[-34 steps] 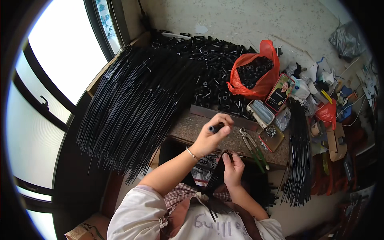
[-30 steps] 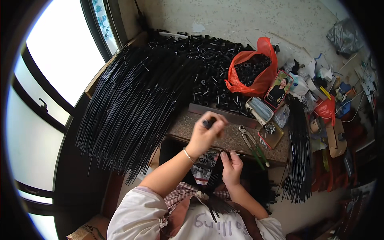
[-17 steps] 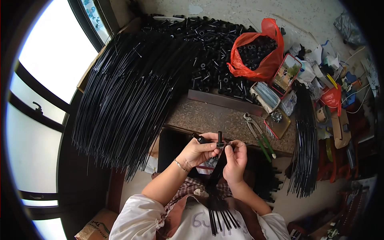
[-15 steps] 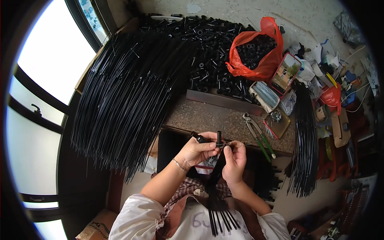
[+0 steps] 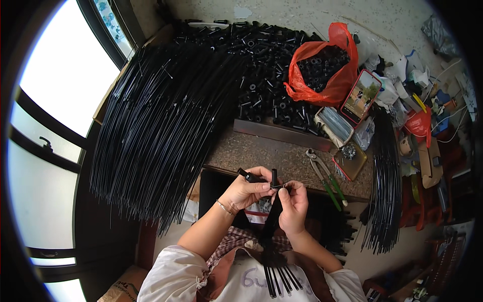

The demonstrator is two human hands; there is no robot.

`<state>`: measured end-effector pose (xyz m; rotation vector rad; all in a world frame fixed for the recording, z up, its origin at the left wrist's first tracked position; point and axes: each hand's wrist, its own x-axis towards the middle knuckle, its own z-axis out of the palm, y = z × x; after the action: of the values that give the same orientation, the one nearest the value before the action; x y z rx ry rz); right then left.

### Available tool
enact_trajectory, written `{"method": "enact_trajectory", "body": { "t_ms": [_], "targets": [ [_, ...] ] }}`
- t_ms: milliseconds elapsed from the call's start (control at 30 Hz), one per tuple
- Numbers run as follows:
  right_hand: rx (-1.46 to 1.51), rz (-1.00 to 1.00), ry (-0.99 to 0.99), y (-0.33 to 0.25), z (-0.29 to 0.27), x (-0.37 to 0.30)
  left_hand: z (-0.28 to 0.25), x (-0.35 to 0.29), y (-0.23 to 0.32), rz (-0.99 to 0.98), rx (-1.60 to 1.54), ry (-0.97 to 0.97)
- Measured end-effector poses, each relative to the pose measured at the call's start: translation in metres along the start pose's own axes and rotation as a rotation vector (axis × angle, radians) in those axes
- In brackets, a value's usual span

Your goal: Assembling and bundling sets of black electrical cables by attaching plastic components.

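My left hand (image 5: 250, 190) is closed round a black tubular plastic fitting (image 5: 274, 177); a thicker black piece (image 5: 247, 175) sticks out on the far side of the same hand. Just right of it, my right hand (image 5: 293, 204) pinches thin wire (image 5: 301, 183) whose loose ends poke out past the fingers. A bunch of slim black rods (image 5: 275, 269) runs from between the hands down over my lap, its lower ends fanned across the apron. The fingers partly hide where wire, rods and fitting meet.
A large heap of black rods (image 5: 156, 131) covers the table's left side. Behind lie many black fittings (image 5: 271, 65) and a red plastic bag (image 5: 329, 93). Green-handled pliers (image 5: 327, 178), a box of thin sticks (image 5: 336, 125), a phone (image 5: 361, 96) and more rods (image 5: 383, 191) are on the right.
The view has shifted very slightly. Both hands keep their hold in nearly the same place, with the fitting and wire tilted a little differently.
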<state>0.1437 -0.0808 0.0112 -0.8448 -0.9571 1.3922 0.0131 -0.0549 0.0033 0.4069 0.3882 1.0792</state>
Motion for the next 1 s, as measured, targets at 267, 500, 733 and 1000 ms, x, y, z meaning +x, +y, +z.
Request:
{"method": "enact_trajectory", "body": {
  "t_ms": [267, 500, 733, 1000],
  "targets": [
    [-0.042, -0.07, 0.008, 0.001, 0.004, 0.005, 0.003, -0.002, 0.003, 0.047, 0.086, -0.036],
    [0.011, -0.019, -0.011, 0.0, 0.006, 0.004, -0.001, 0.0, 0.003, 0.043, 0.103, 0.003],
    [0.036, -0.033, 0.019, 0.004, 0.005, 0.004, 0.012, -0.007, 0.005, 0.464, 0.899, -0.003],
    [0.18, 0.195, -0.044, 0.007, 0.005, 0.006, 0.003, -0.008, -0.004, 0.188, 0.341, 0.083]
  ]
}}
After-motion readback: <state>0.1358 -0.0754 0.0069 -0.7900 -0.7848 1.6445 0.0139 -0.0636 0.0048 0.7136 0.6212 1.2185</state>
